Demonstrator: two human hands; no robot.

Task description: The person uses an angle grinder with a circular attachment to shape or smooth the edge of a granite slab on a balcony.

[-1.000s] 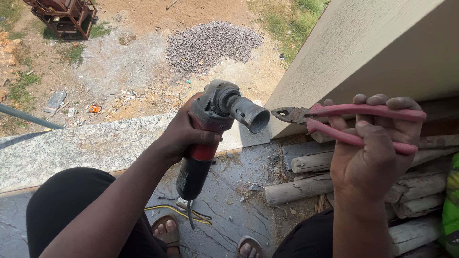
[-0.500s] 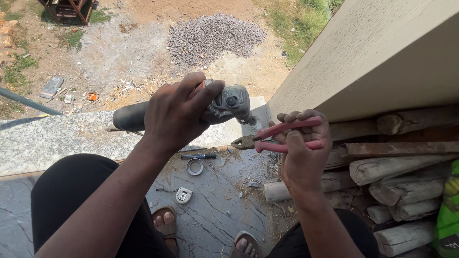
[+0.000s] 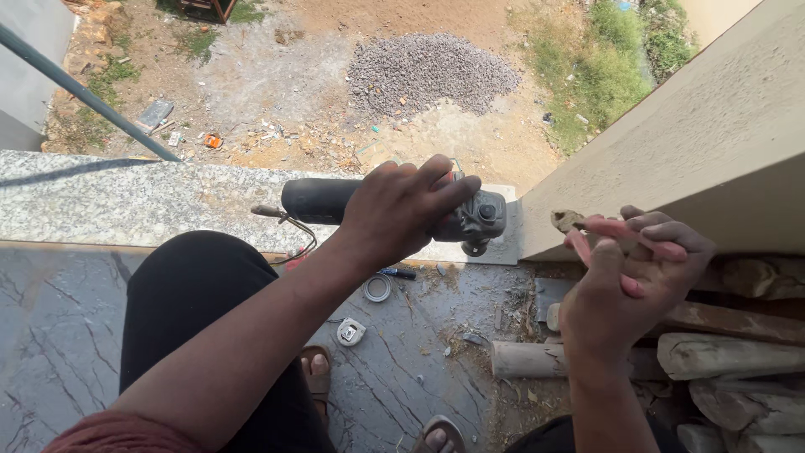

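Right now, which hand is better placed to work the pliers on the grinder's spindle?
Right. The right hand already holds the pliers, jaws pointing at the grinder beside its spindle end. The left hand is wrapped over the grinder's body, holding it level.

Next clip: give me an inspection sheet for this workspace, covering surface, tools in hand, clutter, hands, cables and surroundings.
Surface: dark veined stone floor edged by a speckled granite ledge, dusty near the wall.
Job's things: black angle grinder held level over the ledge; pink-handled pliers, nose pointing at the grinder.
Clutter: metal ring, small white fitting, dark-handled tool, rough timber offcuts at right.
Grippers: left hand wrapped over the grinder body; right hand closed on the pliers handles.
Cables: grinder cord leaves the rear of the tool and drops behind the knee.
Surroundings: gravel pile and littered ground far below, beige wall at right.
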